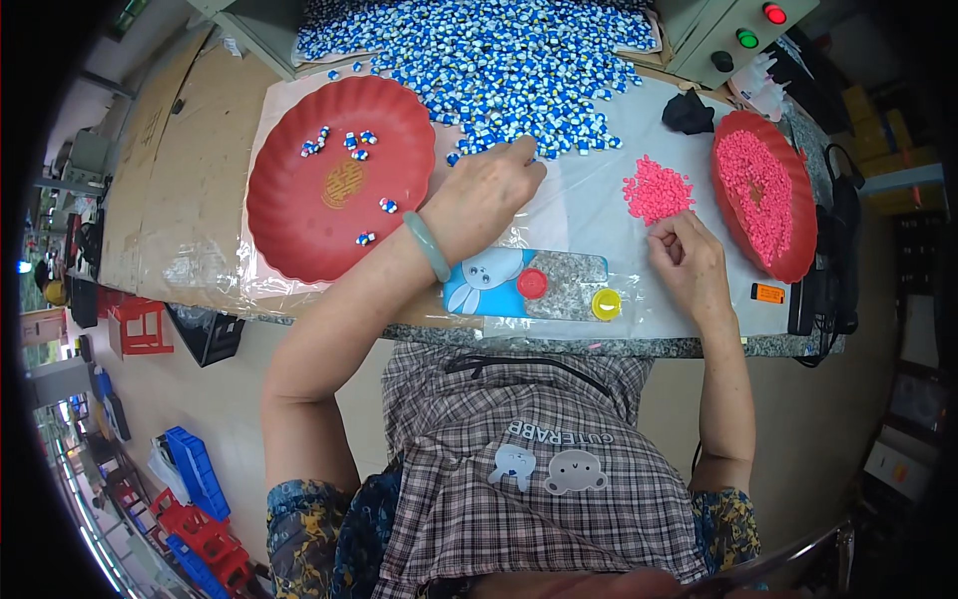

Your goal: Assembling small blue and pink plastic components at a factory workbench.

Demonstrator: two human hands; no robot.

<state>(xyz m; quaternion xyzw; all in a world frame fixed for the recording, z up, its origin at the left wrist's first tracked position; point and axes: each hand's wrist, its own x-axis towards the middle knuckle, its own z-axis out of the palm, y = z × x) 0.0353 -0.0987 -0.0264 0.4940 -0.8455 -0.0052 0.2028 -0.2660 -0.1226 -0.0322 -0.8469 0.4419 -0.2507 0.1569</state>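
My left hand (489,190), with a pale green bangle at its wrist, reaches to the near edge of a large heap of small blue-and-white pieces (489,70). Its fingers are bent together, and what they pinch, if anything, is hidden. To its left is a red scalloped plate (299,235) with several of these pieces scattered in it. My right hand (692,260) is curled at the near edge of a small pile of pink pieces (659,188); its fingertips are pressed together over something too small to name. More pink pieces fill a red scalloped dish (804,225) at the right.
Between my forearms lies a rabbit-printed mat (499,272) bearing a red round cap (532,284) and a yellow one (606,303). A black cloth (689,112) sits behind the pink pile. Grey metal housing with buttons (746,39) flanks the heap. Black cables (846,200) hang at the right edge.
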